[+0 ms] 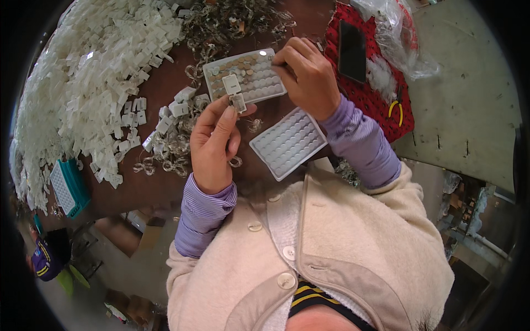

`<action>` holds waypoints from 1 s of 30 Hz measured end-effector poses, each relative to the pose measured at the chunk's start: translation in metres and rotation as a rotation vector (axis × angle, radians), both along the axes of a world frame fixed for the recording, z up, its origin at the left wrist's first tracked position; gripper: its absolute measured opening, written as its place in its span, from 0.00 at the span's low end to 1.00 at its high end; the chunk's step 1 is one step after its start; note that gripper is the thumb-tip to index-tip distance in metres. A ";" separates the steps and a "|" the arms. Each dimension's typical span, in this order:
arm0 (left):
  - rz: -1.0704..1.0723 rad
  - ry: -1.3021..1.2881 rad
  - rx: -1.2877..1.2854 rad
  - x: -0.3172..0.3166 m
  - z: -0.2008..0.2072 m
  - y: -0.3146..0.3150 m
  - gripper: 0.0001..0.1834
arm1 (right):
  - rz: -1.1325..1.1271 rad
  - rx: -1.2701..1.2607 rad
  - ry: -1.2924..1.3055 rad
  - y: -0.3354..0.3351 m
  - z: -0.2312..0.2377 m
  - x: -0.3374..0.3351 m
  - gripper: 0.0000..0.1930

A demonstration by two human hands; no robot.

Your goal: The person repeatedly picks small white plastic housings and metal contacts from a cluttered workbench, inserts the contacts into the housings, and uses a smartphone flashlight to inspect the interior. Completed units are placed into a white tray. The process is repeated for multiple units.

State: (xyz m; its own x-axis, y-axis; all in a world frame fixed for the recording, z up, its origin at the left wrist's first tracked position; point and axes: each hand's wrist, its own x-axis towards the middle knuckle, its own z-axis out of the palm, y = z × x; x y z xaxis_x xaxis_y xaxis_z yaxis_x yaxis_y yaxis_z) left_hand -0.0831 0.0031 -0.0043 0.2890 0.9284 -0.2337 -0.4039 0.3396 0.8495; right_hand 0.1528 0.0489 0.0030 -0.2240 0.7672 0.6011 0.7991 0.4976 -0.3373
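My left hand (214,144) pinches a small white plastic case (232,85), its lid swung up and its inside showing, between thumb and fingers. The case sits over the near left part of a white tray (270,91) with round pockets. Flat, round, coin-like discs (249,71) fill pockets on the tray's left and far side. At the tray's far right corner, my right hand (306,71) is closed, fingertips together; whatever they hold is hidden. Small white cases with coiled wire (179,105) lie left of my left hand.
A second white pocketed tray (290,143) lies nearer me. Small translucent plastic pieces (94,77) heap up on the left, beside a teal box (69,187). Tangled wire coils (226,25) lie behind. On the right, a red cloth (406,118) bears a phone (352,51) and yellow-handled pliers (396,112).
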 end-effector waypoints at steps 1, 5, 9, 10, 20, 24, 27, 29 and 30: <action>-0.001 -0.003 0.002 0.003 0.001 -0.002 0.19 | 0.009 0.021 0.050 -0.008 0.002 0.000 0.06; 0.018 0.005 -0.010 0.020 0.005 -0.010 0.19 | -0.064 0.058 0.192 -0.017 0.005 0.012 0.05; 0.072 -0.031 -0.042 0.030 0.008 -0.017 0.18 | -0.004 0.114 0.198 0.005 -0.006 0.027 0.04; 0.069 -0.031 -0.048 0.031 0.008 -0.018 0.18 | 0.043 0.137 0.188 0.012 -0.010 0.028 0.05; 0.106 -0.091 -0.056 0.013 -0.001 -0.016 0.18 | 0.090 -0.108 0.068 0.003 -0.010 0.017 0.03; 0.067 -0.120 -0.057 0.012 -0.006 -0.013 0.18 | 0.051 -0.251 0.196 -0.007 -0.004 0.015 0.02; 0.039 -0.121 -0.070 0.008 -0.007 -0.012 0.18 | 0.042 -0.232 0.138 -0.004 -0.005 0.009 0.02; 0.042 -0.127 -0.064 0.003 -0.006 -0.013 0.18 | 0.067 -0.195 0.060 -0.004 -0.006 0.007 0.02; 0.047 -0.125 -0.060 0.000 -0.005 -0.014 0.19 | 0.060 -0.187 0.039 -0.007 -0.006 0.006 0.02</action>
State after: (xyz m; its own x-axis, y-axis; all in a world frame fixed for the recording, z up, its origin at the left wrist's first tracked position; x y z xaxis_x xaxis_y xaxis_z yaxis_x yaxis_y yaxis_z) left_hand -0.0826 -0.0105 -0.0096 0.2759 0.9269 -0.2543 -0.5219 0.3666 0.7702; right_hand 0.1587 0.0420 -0.0027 -0.2526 0.8522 0.4582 0.7544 0.4700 -0.4582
